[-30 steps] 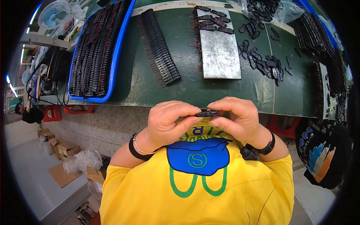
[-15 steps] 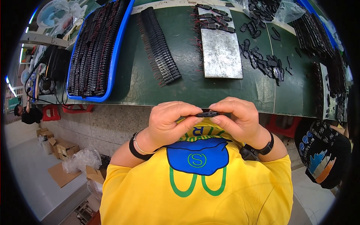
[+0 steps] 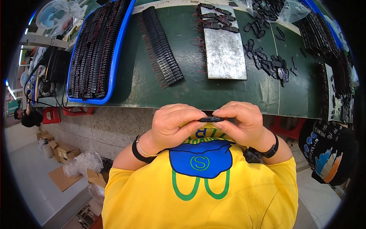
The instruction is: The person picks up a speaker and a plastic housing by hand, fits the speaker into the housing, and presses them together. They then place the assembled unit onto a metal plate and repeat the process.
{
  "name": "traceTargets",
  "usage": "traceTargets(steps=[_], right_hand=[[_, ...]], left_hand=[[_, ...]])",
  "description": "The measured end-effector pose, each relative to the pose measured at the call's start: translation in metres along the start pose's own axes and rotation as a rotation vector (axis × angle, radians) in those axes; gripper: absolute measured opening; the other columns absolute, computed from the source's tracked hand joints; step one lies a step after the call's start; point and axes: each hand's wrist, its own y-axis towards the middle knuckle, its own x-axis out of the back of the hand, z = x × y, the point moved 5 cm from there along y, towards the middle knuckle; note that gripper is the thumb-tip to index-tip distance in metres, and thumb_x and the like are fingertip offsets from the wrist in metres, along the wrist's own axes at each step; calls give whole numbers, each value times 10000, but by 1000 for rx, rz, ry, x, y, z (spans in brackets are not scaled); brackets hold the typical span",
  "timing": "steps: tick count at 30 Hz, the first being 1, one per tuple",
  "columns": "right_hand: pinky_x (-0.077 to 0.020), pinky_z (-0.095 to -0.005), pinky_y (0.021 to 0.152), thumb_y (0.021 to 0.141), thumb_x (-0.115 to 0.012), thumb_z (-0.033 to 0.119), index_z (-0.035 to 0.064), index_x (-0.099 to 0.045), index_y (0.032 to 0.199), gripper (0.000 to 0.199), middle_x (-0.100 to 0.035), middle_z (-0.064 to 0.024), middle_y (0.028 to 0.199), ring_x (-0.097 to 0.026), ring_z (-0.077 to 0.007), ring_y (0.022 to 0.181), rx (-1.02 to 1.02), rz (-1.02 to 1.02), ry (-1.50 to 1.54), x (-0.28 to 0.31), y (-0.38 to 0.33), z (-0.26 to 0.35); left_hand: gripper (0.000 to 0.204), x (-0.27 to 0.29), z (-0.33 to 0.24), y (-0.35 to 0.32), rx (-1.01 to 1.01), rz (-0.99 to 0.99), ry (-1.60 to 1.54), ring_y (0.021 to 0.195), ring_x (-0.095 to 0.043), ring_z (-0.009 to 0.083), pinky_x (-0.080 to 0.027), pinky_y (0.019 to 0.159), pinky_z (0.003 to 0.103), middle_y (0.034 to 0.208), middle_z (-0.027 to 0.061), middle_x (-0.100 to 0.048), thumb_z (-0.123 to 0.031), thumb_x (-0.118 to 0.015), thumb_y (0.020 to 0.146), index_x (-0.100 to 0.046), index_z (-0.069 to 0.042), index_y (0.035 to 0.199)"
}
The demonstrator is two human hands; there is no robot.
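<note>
Between my two hands, just in front of the table's near edge, is a small flat black plastic part. My left hand pinches its left end between thumb and fingers. On its right end, the thumb and forefinger of my right hand press in the same way. Its far side is partly hidden by my fingertips. Beyond my hands a metal plate lies on the green table, with several black parts with red wires across its far end. Left of it runs a slanting row of similar black parts.
A blue tray packed with rows of black wired parts stands at the left. Loose black pieces and a clear plastic bag lie right of the plate. Another person in black is at the right. Cardboard boxes sit on the floor.
The black part has turned slightly between my fingertips, now showing a smoother, darker side. Both hands stay in nearly the same place. The person at the right has shifted a little.
</note>
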Motion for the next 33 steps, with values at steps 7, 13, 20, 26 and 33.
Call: traceTargets(steps=[7,13,20,26,33], right_hand=[[-510,-291,580,765,-726,24,-9,-639,925,185,-674,-134,808,-659,-244,672,97,11,8,-1,0,0],[-509,-297,576,765,-724,14,-8,-635,927,186,-669,-135,813,-651,-252,661,113,1,36,-1,0,2],[-499,-296,559,767,-720,11,-7,-631,928,184,-666,-135,814,-642,-247,642,161,-29,-19,-2,-4,2],[-492,-302,547,764,-722,17,-3,-629,923,186,-663,-131,805,-635,-248,627,195,-44,-77,-1,-5,4],[-487,-309,536,764,-722,26,7,-599,935,211,-646,-117,771,-630,-251,614,279,-53,-69,-5,-6,5]], left_hand=[[188,-1,-5,1,-95,21,-10,715,-683,251,-531,623,299,828,131,-687,-2,-725,739,-660,0,916],[186,-2,-9,4,-77,1,-28,671,-660,256,-517,598,303,798,118,-672,-32,-734,722,-660,-6,891],[202,-4,-7,3,-2,2,-49,674,-656,249,-509,596,307,794,107,-670,-40,-732,728,-656,-13,913],[186,-4,-11,5,8,41,16,689,-675,242,-521,610,298,813,121,-684,-8,-728,736,-654,1,906],[174,-5,-11,3,-32,42,-6,688,-678,235,-523,610,290,807,124,-680,-19,-732,740,-649,2,892]])
